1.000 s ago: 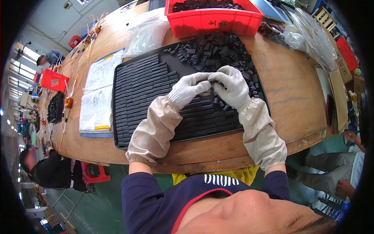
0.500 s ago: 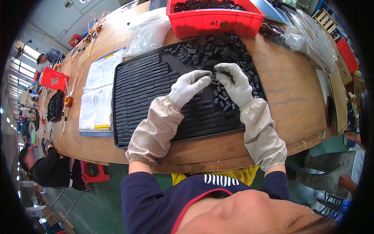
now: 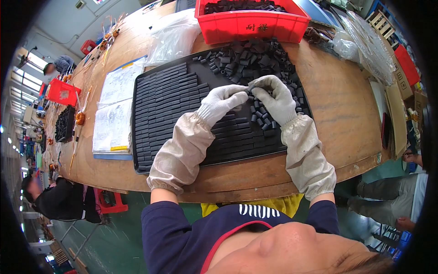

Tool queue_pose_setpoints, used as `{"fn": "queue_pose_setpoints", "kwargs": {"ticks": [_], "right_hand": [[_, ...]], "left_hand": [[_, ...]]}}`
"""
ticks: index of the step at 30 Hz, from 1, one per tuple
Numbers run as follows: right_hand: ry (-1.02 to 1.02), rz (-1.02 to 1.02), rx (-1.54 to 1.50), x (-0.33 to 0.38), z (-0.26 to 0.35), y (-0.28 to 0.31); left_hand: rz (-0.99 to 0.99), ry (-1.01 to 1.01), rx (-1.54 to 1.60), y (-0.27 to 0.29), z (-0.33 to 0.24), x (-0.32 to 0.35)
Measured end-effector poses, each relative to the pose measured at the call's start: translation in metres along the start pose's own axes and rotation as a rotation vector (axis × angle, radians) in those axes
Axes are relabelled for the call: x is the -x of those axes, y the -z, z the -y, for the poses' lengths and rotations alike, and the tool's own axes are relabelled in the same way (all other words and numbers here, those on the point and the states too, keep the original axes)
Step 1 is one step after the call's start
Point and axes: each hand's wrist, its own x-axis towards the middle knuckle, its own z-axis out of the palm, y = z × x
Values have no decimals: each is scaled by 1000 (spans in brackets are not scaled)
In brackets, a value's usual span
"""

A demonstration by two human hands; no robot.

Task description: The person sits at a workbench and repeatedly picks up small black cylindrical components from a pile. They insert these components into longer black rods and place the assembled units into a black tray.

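My left hand, in a white glove, is closed in a pinch over the black tray. Its fingertips meet those of my right hand, gloved alike and also pinching. A small black tube shows between the fingertips, mostly hidden by the gloves. Left of my hands, short black tubes lie end to end in tight rows, and more rows run below. A heap of loose black tubes fills the tray's far right part, spreading down beside my right hand.
Beyond the tray stands a red bin of black pieces. Papers on a blue clipboard lie to the left, with a clear plastic bag behind. Plastic wrap and cardboard are at the right. People are at both sides.
My right hand's fingertips have closed in against the left ones, around the small black tube. My left hand has hardly moved.
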Motion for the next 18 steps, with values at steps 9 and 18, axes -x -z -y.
{"fn": "queue_pose_setpoints", "kwargs": {"ticks": [9,18], "right_hand": [[281,48,398,-2,7,-1],[471,-6,681,-2,-1,-1]], "left_hand": [[-20,51,94,3,4,-2],[-221,-364,-523,10,5,-12]]}}
